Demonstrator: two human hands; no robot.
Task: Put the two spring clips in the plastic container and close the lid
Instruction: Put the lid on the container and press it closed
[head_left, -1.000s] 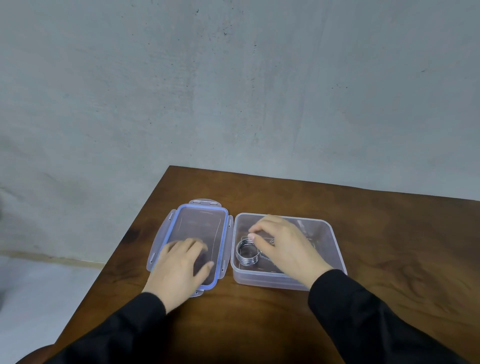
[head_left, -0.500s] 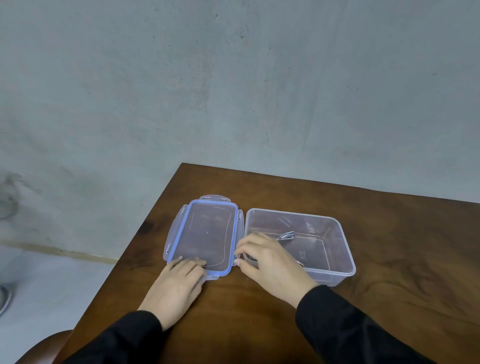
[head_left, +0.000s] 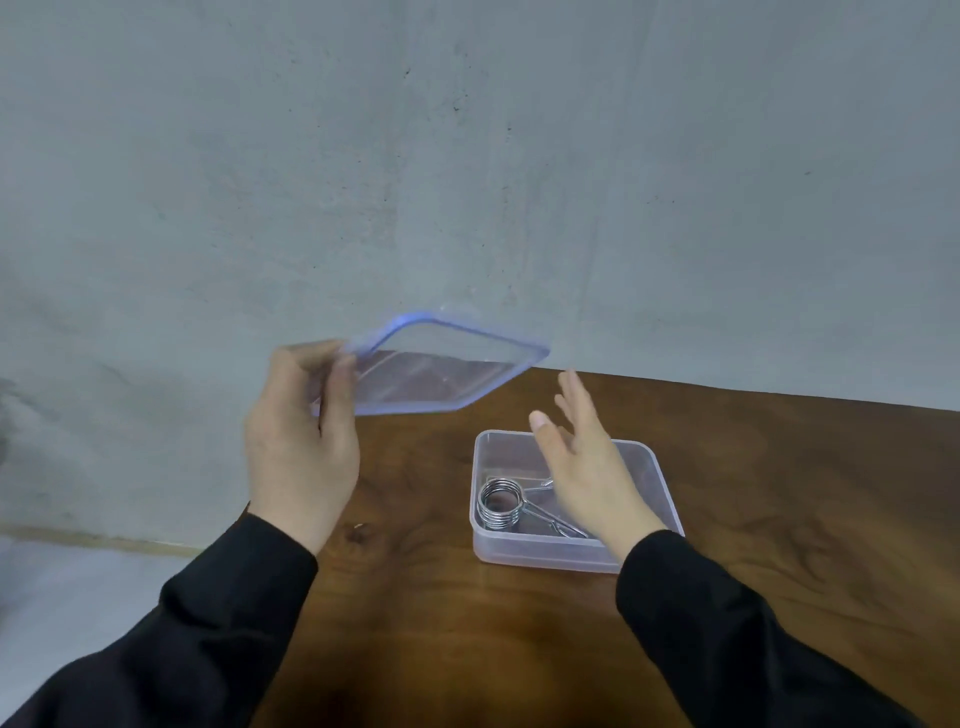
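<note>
A clear plastic container (head_left: 545, 556) stands open on the brown table. Inside it lies a metal spring clip (head_left: 501, 503) with a coiled ring and wire arms; my right hand hides the rest of the inside. My left hand (head_left: 301, 447) grips the clear lid (head_left: 436, 371) with its blue seal by the left edge and holds it in the air, tilted, above and to the left of the container. My right hand (head_left: 587, 467) hovers over the container with fingers spread and nothing in it.
The wooden table (head_left: 779, 519) ends at a grey wall behind and drops off on the left, where a pale floor (head_left: 62, 587) shows. My black sleeves cover the near part of the table.
My left hand picked the lid up off the table and raised it in the air. My right hand left the container's near-left corner and rose over it, fingers spread.
</note>
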